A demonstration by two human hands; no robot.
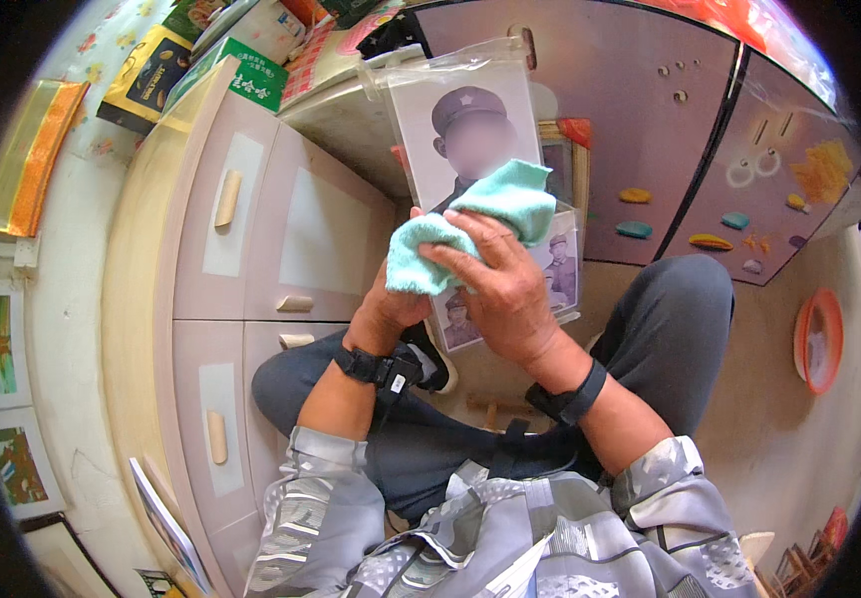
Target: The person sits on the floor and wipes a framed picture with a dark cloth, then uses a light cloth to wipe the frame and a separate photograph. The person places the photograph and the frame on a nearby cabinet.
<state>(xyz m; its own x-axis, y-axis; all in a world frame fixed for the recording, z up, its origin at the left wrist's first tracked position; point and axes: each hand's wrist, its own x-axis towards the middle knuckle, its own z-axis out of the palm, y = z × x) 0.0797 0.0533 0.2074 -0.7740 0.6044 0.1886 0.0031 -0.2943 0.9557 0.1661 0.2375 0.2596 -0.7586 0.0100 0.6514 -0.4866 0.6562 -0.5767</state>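
A pale turquoise cloth [506,202] is bunched between my two hands in front of my knees. My left hand [398,304] is closed on its left end, most of the fingers hidden under the fabric. My right hand [506,296] grips it from the right, fingers bent over the folds. Behind the cloth stands a large portrait photograph [429,122] of a person in a cap, covered in clear plastic. Smaller photographs [560,261] of people in caps show at its lower part, partly covered by my hands and the cloth.
A pale cabinet [316,224] with wooden handles stands at my left. Ahead are mauve cabinet doors [600,120] with stickers, and a framed picture [578,149] leans behind the photograph. An orange-rimmed basin [829,339] lies at the right. Boxes [151,75] sit at the far left.
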